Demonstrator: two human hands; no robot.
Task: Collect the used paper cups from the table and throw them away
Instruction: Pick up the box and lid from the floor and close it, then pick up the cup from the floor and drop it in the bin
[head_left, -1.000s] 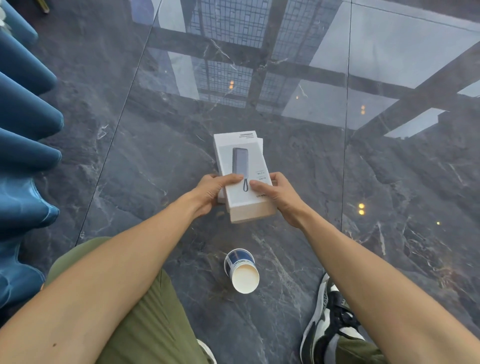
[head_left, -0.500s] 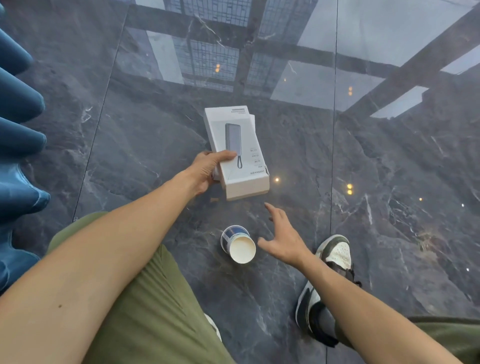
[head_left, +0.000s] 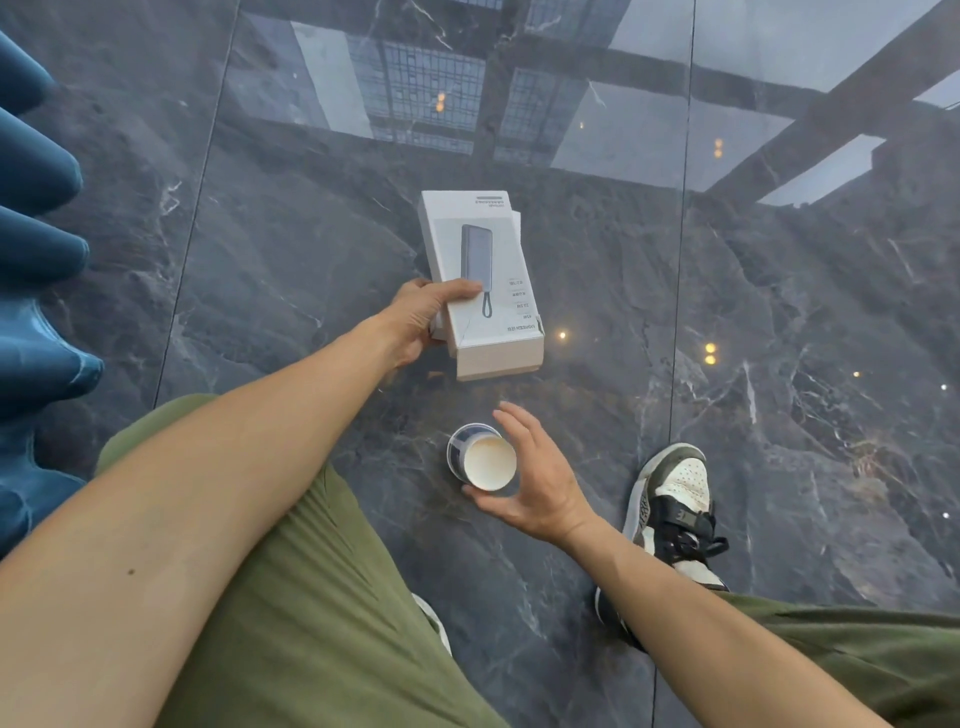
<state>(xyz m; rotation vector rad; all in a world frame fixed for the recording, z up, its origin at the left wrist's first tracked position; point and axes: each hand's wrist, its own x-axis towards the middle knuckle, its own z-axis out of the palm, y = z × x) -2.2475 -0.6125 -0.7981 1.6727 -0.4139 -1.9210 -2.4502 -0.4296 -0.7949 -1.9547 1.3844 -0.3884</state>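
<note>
A paper cup (head_left: 488, 461) with a blue-and-white wall and a pale inside stands on the dark marble floor between my legs, its mouth facing up at me. My right hand (head_left: 540, 480) curves around its right side, thumb at the near rim and fingers spread past the far side, not closed on it. My left hand (head_left: 418, 322) holds a white power-bank box (head_left: 483, 291) by its left edge, above the floor and beyond the cup.
The floor (head_left: 779, 415) is glossy grey marble that reflects a ceiling. Blue padded seating (head_left: 36, 312) lines the left edge. My olive-trousered legs fill the bottom, and my right shoe (head_left: 670, 509) is planted just right of the cup.
My right hand has let go of the box and dropped down to the cup, curling around it. The left hand alone keeps the box.
</note>
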